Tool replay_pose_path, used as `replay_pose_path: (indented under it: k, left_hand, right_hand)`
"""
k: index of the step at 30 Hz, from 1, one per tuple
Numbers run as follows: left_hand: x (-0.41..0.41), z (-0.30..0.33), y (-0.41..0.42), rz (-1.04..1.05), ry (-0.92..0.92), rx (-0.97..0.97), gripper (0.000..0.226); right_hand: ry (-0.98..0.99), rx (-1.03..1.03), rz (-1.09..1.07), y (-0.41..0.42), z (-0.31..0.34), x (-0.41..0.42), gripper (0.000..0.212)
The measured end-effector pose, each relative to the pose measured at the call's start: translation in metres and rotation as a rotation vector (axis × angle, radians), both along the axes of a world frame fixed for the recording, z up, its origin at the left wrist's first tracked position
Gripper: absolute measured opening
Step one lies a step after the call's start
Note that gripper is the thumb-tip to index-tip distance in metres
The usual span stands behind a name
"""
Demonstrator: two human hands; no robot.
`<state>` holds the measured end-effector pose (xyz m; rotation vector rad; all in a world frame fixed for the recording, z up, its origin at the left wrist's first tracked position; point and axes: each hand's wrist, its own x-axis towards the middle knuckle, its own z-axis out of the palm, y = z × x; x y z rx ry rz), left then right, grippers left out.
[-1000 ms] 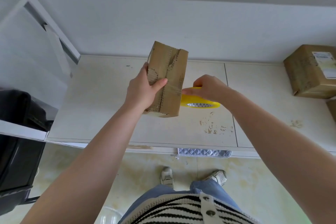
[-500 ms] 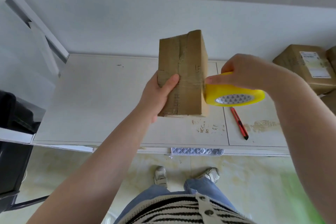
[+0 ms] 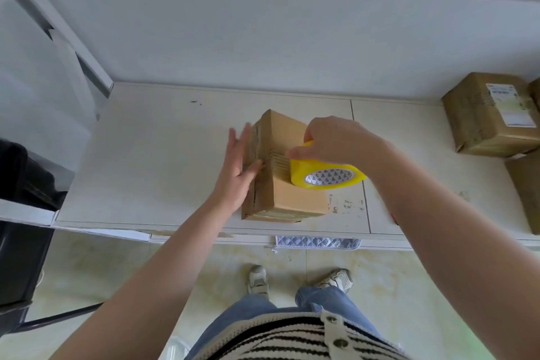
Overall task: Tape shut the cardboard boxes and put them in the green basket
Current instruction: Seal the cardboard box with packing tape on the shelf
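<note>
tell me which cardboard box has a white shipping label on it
The brown cardboard box at the far right of the table, against the wall. The brown cardboard box between the hands shows no label.

A brown cardboard box (image 3: 287, 184) lies on the white table's near edge, a yellow tape roll (image 3: 327, 175) pressed against its top face, tape across it.

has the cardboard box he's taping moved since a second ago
Yes. The cardboard box was held up in the air above the white table; now it has come down and rests on the tabletop near the front edge.
</note>
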<state>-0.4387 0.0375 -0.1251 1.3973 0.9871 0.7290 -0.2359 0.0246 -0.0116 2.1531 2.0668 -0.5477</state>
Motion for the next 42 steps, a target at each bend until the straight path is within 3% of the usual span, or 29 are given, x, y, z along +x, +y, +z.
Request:
replay_pose_path:
  k: [2,4,7,14,20,26,31,34,37,42]
  left_hand:
    - [0.003,0.008,0.001,-0.224,0.081,0.126,0.051]
    - [0.003,0.005,-0.001,-0.309,0.173,0.184,0.047]
    - [-0.006,-0.003,0.003,-0.305,0.171,0.226,0.051]
    - [-0.031,-0.025,0.015,-0.383,0.287,0.196,0.074]
    - [-0.031,-0.029,0.022,-0.391,0.358,0.245,0.075]
    - [-0.032,-0.027,0.022,-0.394,0.356,0.251,0.071]
    - [-0.03,-0.023,0.022,-0.398,0.373,0.257,0.075]
    - [-0.03,-0.022,0.025,-0.41,0.442,0.347,0.078]
    - [-0.029,-0.022,0.027,-0.413,0.506,0.455,0.076]
    - [-0.023,-0.022,0.029,-0.439,0.578,0.516,0.073]
  right_hand:
    - [-0.045,0.005,0.06,0.004,0.001,-0.008,0.061]
    - [-0.033,-0.029,0.078,0.007,0.007,-0.012,0.061]
    - [0.081,-0.099,0.078,0.014,0.017,-0.013,0.057]
    - [0.05,-0.081,0.143,0.016,0.016,-0.038,0.055]
    - [0.137,-0.155,0.122,0.026,0.03,-0.031,0.052]
    - [0.072,-0.075,0.104,0.026,0.026,-0.036,0.042]
    - [0.018,-0.058,0.101,0.019,0.028,-0.023,0.063]
    - [0.166,-0.15,0.04,0.018,0.035,-0.012,0.065]
    - [0.302,-0.214,0.037,0.015,0.041,-0.002,0.043]
    - [0.138,-0.115,0.069,0.024,0.048,-0.013,0.056]
